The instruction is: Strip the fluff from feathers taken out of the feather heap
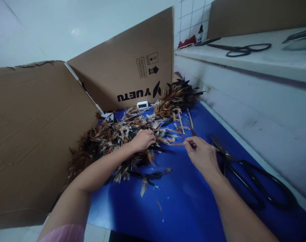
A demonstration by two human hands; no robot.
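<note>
A large loose heap of brown, black and whitish feathers (92,144) covers the left and back of a blue work surface (188,201). My left hand (144,139) reaches into the heap, its fingers curled downward. What those fingers grip is hidden, and a long black feather (161,148) sticks out beside them. Just right of the heap, my right hand (203,154) pinches the end of a slim brown feather (176,144) between thumb and forefinger. Big black-handled scissors (253,171) lie close to the right of that hand.
Cardboard panels (127,64) stand along the left and back, with a small white digital display (142,105) at their foot. On the right, a white ledge (243,62) holds another pair of scissors (241,49) and a small bottle (200,33). Thin sticks (181,122) lie near the feathers.
</note>
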